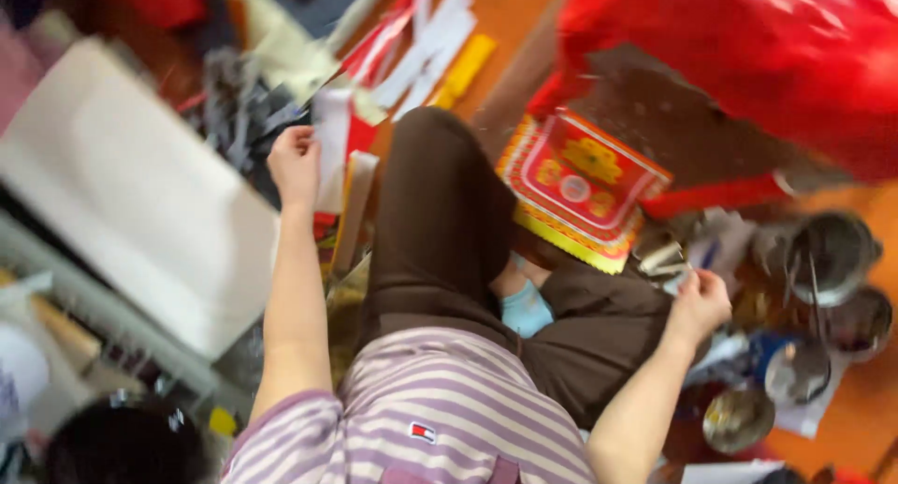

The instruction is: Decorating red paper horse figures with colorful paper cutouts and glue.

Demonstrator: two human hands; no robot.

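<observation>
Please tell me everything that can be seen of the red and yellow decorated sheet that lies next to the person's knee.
The red and yellow decorated sheet looks like printed paper or card: a red field with gold ornaments, a pale round mark in the middle and a bright yellow patterned border. It seems to be a thin stack, lying flat on the floor, turned at an angle. Its left edge lies against the brown trouser leg. Neither hand touches it. The picture is blurred, so finer detail cannot be told.

The view is bright and evenly lit, with soft daylight and only faint shadows. Motion blur smears the whole frame, worst toward the edges. The red plastic bag at upper right shows white glare streaks, and the metal bowls glint. Nothing is crisply focused; colours stay saturated.
</observation>
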